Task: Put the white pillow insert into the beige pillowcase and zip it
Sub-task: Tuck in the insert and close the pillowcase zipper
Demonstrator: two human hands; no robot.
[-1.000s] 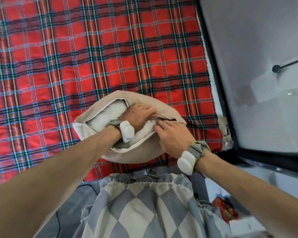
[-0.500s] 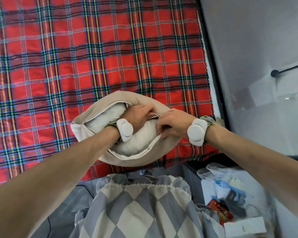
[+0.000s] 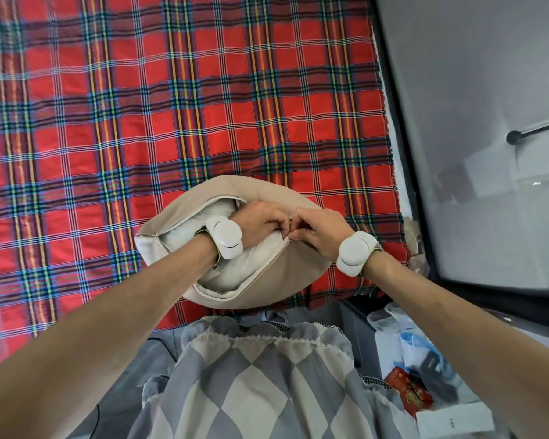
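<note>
The beige pillowcase [image 3: 286, 274] lies on a red plaid blanket [image 3: 178, 115], close to the blanket's near edge, and the white pillow insert [image 3: 232, 267] is already mostly inside it. The opening of the case faces the person and is not closed: the white filling shows along the left and the near side, between the two pale edges of the opening. The left hand [image 3: 260, 221] reaches over the insert, and its fingers are clenched at the right end of the opening, where they pinch the cloth edge. The right hand [image 3: 319, 231] meets it from the other side; its grip is also closed on the edge of the pillowcase at the same place, so that the two hands touch each other or nearly touch. The zipper pull itself is hidden between the fingers, I cannot tell which hand has it. Each wrist carries a white band device [image 3: 225, 237]. Below the pillow, near the person, there is a grey and cream checked cloth [image 3: 260, 384], and at the lower right some plastic bags and a red packet [image 3: 409, 396].
</note>
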